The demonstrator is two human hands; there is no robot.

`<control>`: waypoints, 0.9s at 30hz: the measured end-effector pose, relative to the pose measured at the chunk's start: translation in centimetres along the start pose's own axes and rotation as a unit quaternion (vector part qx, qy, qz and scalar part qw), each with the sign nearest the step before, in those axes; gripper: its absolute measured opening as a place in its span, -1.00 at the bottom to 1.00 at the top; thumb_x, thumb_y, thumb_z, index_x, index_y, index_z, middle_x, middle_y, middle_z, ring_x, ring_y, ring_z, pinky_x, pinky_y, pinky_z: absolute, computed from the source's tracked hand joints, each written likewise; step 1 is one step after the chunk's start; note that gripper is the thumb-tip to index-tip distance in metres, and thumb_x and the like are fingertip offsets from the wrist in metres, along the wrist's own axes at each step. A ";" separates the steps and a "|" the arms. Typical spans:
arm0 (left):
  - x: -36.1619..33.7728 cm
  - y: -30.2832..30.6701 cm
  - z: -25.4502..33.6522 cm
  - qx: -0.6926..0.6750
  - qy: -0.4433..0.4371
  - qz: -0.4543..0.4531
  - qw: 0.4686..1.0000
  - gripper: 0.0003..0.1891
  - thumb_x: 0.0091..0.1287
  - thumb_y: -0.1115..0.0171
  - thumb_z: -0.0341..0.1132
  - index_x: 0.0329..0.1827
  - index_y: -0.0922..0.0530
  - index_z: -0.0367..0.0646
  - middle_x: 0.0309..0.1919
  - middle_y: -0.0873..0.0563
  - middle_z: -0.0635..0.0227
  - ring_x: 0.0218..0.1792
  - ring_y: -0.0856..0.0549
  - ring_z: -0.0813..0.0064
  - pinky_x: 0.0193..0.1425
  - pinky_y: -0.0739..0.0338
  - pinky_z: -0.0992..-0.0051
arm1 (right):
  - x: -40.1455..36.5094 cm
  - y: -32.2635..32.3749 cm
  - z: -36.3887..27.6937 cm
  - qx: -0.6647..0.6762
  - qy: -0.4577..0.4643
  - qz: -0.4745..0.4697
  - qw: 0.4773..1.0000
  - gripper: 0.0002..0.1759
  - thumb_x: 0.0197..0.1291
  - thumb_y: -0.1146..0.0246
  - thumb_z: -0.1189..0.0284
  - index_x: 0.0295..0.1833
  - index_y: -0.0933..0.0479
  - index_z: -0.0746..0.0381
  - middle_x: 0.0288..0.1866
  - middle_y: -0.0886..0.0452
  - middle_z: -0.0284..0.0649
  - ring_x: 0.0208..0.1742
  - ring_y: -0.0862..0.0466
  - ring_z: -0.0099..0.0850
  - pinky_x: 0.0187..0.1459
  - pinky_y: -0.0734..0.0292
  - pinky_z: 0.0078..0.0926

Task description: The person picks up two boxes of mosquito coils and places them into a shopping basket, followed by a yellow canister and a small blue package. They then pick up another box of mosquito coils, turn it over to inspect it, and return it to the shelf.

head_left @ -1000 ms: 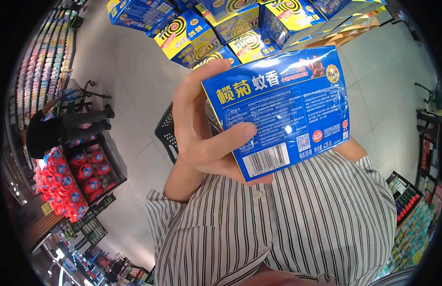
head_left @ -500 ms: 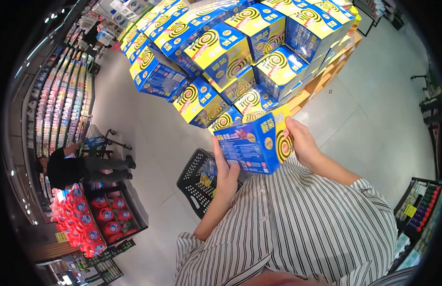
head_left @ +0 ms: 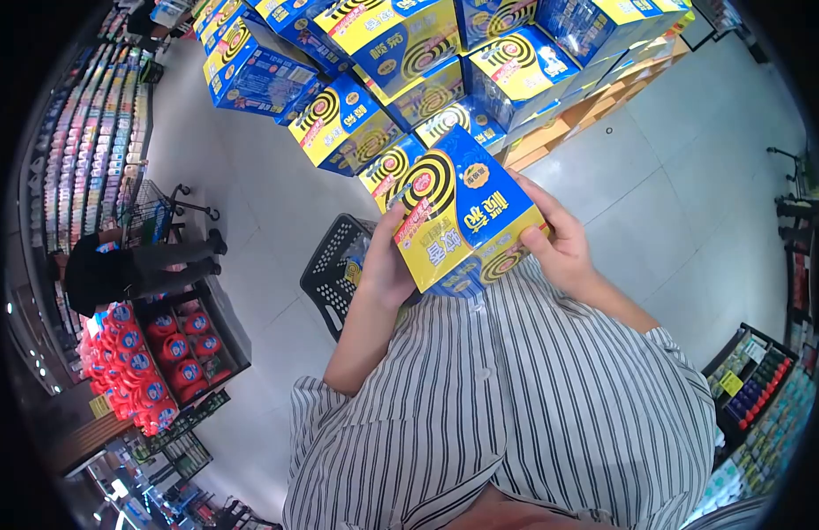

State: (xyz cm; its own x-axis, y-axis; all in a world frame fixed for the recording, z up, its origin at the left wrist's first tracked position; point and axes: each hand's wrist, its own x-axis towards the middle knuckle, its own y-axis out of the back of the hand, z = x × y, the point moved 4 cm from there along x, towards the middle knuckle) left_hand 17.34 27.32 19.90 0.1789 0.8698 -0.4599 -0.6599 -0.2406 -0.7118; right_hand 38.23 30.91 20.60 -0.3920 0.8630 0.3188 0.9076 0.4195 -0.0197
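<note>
Big stack of blue-and-yellow boxes is sitting right ahead of you. Red-bottle bin and a person by a cart are standing well off to your left. Black basket is showing below, partly hidden by your left hand. You're holding one box at chest level, tilted. Left hand is gripping its left edge and right hand is wrapping its right side.

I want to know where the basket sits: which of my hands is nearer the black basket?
Left. The left hand holds the box at the edge beside the black basket; the right hand holds its opposite side, farther away.
</note>
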 end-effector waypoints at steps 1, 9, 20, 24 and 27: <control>0.2 0.2 0.0 -0.002 -0.002 0.001 1.000 -0.43 0.38 -0.06 -0.01 0.31 -0.30 -0.20 0.20 -0.54 0.19 0.18 -0.55 0.28 0.27 -0.43 0.25 | -0.1 0.0 0.2 0.024 -0.015 -0.006 1.000 -0.44 0.30 -0.17 0.44 0.36 -0.26 0.38 0.36 -0.36 -0.05 0.40 -0.31 -0.31 0.35 -0.20 -0.41; 0.9 1.8 0.1 0.049 -0.125 0.056 0.989 -0.51 0.28 -0.13 -0.25 0.24 -0.33 -0.23 0.07 -0.60 0.16 0.13 -0.58 0.33 0.22 -0.48 0.31 | 0.2 0.3 2.2 0.163 -0.150 -0.032 0.975 -0.39 0.36 -0.08 0.14 0.39 -0.23 0.26 0.39 -0.28 -0.15 0.43 -0.23 -0.37 0.39 -0.10 -0.30; 1.3 2.3 0.5 -0.069 -0.020 0.046 0.996 -0.44 0.35 0.04 0.03 0.26 -0.40 -0.18 0.09 -0.61 0.20 0.04 -0.63 0.31 0.09 -0.51 0.30 | 2.6 -0.8 1.3 0.210 -0.367 -0.044 0.905 -0.37 0.40 0.12 0.00 0.42 -0.18 0.17 0.25 -0.41 -0.26 0.18 -0.44 -0.46 0.08 -0.42 -0.35; 1.2 3.5 0.2 -0.074 -0.014 0.053 0.996 -0.43 0.35 0.08 0.07 0.26 -0.40 -0.17 0.07 -0.62 0.20 0.03 -0.63 0.31 0.08 -0.51 0.29 | 2.1 -0.8 2.1 0.233 -0.370 -0.051 0.898 -0.37 0.40 0.09 0.02 0.40 -0.20 0.20 0.24 -0.40 -0.25 0.12 -0.48 -0.47 0.04 -0.47 -0.42; 1.0 5.0 -0.1 -0.070 -0.010 0.067 0.995 -0.41 0.34 0.09 0.10 0.25 -0.41 -0.17 0.09 -0.62 0.19 0.05 -0.62 0.29 0.09 -0.51 0.26 | 1.7 -1.1 2.5 0.252 -0.371 -0.054 0.892 -0.40 0.41 0.08 0.06 0.38 -0.23 0.23 0.22 -0.42 -0.24 0.04 -0.52 -0.48 -0.01 -0.51 -0.49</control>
State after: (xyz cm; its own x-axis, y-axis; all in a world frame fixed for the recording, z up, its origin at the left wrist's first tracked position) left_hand 14.34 26.97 15.81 0.0806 0.8333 -0.5469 -0.5688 -0.4121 -0.7118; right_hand 36.15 32.63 18.82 -0.6349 0.6801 -0.3665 0.7486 0.4243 -0.5094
